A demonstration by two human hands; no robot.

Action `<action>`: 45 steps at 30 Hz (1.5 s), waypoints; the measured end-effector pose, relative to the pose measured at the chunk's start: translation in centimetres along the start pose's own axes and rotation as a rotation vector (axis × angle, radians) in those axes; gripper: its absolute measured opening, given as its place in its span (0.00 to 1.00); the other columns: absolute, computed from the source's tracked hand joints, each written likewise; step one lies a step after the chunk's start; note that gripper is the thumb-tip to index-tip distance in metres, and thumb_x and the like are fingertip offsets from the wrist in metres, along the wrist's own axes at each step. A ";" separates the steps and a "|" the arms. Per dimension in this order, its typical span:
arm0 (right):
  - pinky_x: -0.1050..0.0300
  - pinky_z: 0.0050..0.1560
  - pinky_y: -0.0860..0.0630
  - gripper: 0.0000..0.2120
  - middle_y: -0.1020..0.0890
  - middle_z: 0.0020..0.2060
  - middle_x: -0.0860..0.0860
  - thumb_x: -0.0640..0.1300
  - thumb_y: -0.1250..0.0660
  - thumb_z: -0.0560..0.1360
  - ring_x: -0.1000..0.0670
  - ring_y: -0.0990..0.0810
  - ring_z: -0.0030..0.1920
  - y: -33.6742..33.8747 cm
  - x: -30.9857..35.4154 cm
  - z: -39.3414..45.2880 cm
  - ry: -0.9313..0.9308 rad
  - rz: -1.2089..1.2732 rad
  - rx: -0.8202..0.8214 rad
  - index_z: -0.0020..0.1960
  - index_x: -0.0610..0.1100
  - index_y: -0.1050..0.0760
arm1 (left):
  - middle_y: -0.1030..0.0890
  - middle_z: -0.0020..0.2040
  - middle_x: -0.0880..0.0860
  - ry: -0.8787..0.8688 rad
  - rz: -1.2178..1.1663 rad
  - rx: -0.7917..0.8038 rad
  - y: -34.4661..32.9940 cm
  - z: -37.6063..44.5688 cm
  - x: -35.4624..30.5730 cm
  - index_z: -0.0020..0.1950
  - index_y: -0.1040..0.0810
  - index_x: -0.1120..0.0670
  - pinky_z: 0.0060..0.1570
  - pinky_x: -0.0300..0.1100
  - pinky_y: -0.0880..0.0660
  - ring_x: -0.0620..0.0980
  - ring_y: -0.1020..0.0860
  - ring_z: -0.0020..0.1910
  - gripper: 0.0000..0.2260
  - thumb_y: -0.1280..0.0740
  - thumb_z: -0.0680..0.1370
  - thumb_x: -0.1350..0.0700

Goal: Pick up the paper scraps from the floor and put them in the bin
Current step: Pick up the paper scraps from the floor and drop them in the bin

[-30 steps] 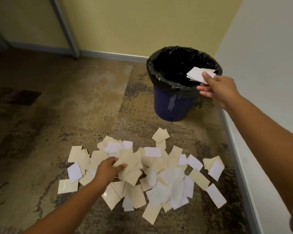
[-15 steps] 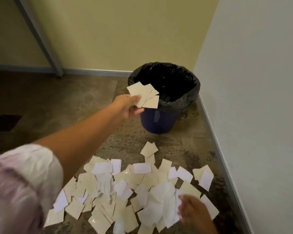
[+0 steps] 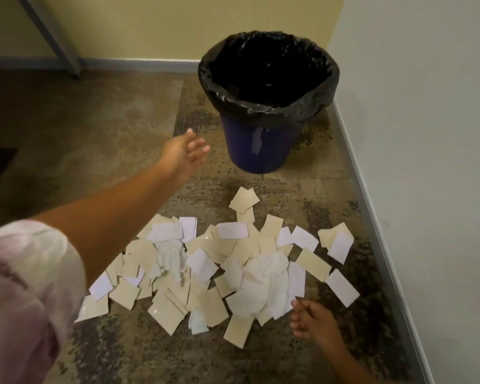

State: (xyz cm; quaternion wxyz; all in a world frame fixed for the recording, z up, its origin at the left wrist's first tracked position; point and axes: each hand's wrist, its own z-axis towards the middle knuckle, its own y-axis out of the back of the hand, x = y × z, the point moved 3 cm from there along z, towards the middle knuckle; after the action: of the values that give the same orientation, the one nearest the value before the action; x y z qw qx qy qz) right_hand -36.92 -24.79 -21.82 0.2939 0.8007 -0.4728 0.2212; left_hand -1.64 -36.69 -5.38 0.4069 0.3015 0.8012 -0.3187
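Observation:
A blue bin [image 3: 261,146] lined with a black bag [image 3: 269,106] stands in the corner; its inside is too dark to see. Several cream and white paper scraps [image 3: 214,270] lie spread on the floor in front of it, with some crumpled white tissue [image 3: 269,275] among them. My left hand [image 3: 185,152] hovers empty to the left of the bin, fingers relaxed and spread. My right hand [image 3: 311,318] is low at the pile's right front edge, fingers loosely curled, its fingertips at the edge of the scraps, holding nothing that I can see.
A white wall with a grey skirting board [image 3: 372,217] runs along the right, close to the bin and scraps. A yellow wall closes the back. A grey metal leg [image 3: 58,42] slants at the back left. Mottled brown carpet [image 3: 81,128] stretches left.
My left hand held a bunch of cream scraps by the bin rim; now it is empty and lower, left of the bin. My right hand stays at the pile's right front edge.

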 end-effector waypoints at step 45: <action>0.57 0.51 0.26 0.29 0.23 0.61 0.41 0.51 0.28 0.70 0.42 0.23 0.61 -11.8 -1.5 -1.1 -0.240 -0.351 -0.091 0.64 0.35 0.30 | 0.32 0.64 0.59 0.519 1.106 -0.339 16.5 -12.4 27.2 0.58 0.26 0.55 0.61 0.50 0.31 0.58 0.33 0.64 0.22 0.29 0.71 0.43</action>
State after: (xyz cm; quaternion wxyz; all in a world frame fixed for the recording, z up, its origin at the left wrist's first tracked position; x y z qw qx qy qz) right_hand -27.16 -18.59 -25.02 0.3054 0.8772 -0.3673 0.0483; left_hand -8.38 -11.09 -26.92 0.3459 0.6696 0.6391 0.1536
